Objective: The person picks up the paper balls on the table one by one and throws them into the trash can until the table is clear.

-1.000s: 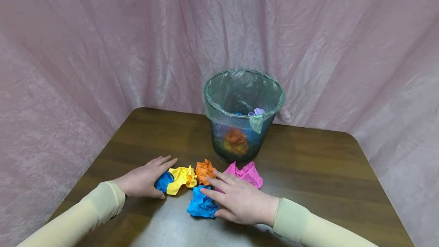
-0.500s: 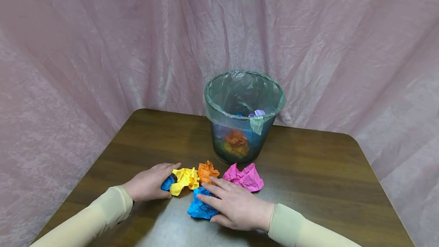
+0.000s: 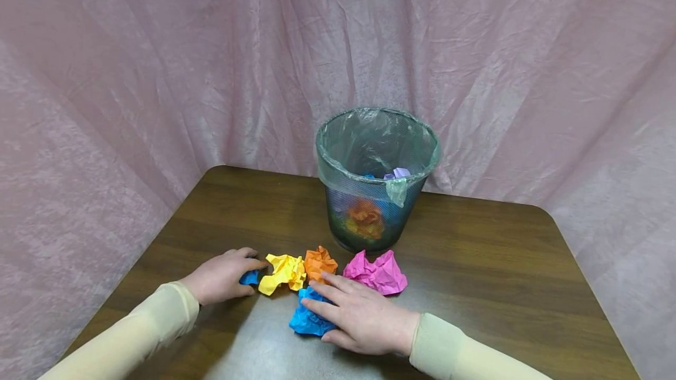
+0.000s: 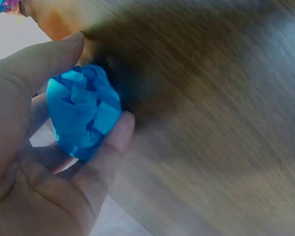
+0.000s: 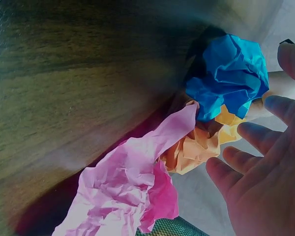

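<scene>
At the left of the head view, my left hand (image 3: 224, 276) grips a dark blue crumpled paper ball (image 3: 249, 278). The left wrist view shows thumb and fingers curled around that blue ball (image 4: 83, 110). My right hand (image 3: 364, 314) is over a lighter blue crumpled paper (image 3: 310, 315), its fingers spread and fairly straight. In the right wrist view, those fingers are beside the lighter blue paper (image 5: 233, 73) without curling round it. A yellow crumpled paper (image 3: 283, 273), an orange one (image 3: 319, 263) and a pink one (image 3: 377, 273) lie between and beyond the hands.
A mesh wastebasket (image 3: 377, 192) with a clear plastic liner stands behind the papers. Orange, yellow, blue and lilac crumpled papers show inside it. The brown wooden table (image 3: 475, 251) has rounded far corners, and a pink curtain (image 3: 285, 63) hangs behind.
My left hand first shifts right, then draws back left with the dark blue paper ball, its fingers closing in. My right hand moves slightly left and toward me, uncovering more of the pink paper.
</scene>
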The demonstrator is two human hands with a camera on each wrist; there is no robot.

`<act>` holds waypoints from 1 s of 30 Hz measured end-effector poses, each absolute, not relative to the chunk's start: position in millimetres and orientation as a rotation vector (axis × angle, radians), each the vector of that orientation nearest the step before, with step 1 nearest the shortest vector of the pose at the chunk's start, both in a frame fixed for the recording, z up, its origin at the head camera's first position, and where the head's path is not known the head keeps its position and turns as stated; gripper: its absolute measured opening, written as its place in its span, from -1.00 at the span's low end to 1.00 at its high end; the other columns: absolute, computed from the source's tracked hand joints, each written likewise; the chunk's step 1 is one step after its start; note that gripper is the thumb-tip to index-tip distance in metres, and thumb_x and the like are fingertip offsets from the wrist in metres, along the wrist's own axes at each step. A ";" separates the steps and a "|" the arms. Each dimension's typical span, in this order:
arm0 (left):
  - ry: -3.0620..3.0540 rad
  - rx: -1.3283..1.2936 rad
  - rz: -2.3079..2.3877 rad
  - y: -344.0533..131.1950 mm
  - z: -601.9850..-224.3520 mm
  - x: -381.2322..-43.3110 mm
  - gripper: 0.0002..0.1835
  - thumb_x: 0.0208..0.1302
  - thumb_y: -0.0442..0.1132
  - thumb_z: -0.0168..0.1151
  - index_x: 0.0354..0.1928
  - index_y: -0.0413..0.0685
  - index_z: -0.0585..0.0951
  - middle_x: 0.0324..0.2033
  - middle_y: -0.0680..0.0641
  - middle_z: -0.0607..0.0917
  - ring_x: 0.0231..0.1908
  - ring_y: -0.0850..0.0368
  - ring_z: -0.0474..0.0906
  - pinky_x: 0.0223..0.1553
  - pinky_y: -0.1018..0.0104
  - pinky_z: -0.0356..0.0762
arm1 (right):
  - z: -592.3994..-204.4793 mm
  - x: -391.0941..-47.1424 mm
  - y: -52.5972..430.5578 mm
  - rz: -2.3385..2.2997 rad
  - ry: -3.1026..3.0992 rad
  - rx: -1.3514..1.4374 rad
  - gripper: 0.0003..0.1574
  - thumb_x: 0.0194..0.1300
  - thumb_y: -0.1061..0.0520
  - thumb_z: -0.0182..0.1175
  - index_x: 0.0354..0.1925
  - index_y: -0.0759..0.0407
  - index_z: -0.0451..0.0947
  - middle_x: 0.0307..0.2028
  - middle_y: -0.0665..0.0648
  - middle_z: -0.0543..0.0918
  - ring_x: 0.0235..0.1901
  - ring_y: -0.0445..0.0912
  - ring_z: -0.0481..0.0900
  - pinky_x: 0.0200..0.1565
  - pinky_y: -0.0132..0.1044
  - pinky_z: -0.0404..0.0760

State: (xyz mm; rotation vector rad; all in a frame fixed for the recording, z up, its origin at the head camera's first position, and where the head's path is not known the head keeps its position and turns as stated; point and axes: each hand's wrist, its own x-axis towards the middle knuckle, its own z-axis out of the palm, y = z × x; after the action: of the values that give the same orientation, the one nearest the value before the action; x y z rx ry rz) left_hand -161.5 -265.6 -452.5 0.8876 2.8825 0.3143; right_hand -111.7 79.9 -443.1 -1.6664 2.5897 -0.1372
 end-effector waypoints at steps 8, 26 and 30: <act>2.852 0.837 0.377 -275.5 -449.5 -164.2 -0.62 0.15 -0.24 0.55 0.03 -0.09 0.75 -0.05 -0.10 0.63 -0.22 0.12 0.59 -0.15 0.18 0.62 | -441.8 -112.2 76.5 -0.139 2.603 -1.675 -0.14 0.55 -0.36 -0.07 0.64 -0.18 0.02 0.60 0.06 0.10 0.58 0.06 -0.03 0.44 0.04 0.22; 2.934 0.895 0.438 -275.4 -422.3 -168.7 -0.71 0.27 -0.39 0.43 0.03 -0.07 0.72 -0.08 0.03 0.67 -0.12 0.12 0.64 -0.06 0.13 0.64 | -425.9 -119.2 72.2 -0.159 2.687 -1.714 -0.11 0.49 -0.35 0.08 0.60 -0.09 0.15 0.54 0.12 0.22 0.54 0.11 0.07 0.47 0.04 0.14; 2.970 0.940 0.478 -271.7 -408.4 -169.5 -0.69 0.31 -0.41 0.39 0.07 -0.04 0.71 0.02 0.00 0.66 0.02 0.02 0.65 0.03 0.06 0.63 | -417.1 -119.3 73.2 -0.132 2.707 -1.729 -0.10 0.49 -0.34 0.08 0.61 -0.08 0.13 0.56 0.13 0.19 0.55 0.13 0.05 0.48 0.02 0.11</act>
State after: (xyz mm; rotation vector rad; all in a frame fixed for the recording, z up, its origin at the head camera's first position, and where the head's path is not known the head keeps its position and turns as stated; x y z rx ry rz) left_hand -169.5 -271.7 -408.4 0.9396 2.9701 0.4778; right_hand -119.3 73.2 -417.1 -1.7286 2.7066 -0.1317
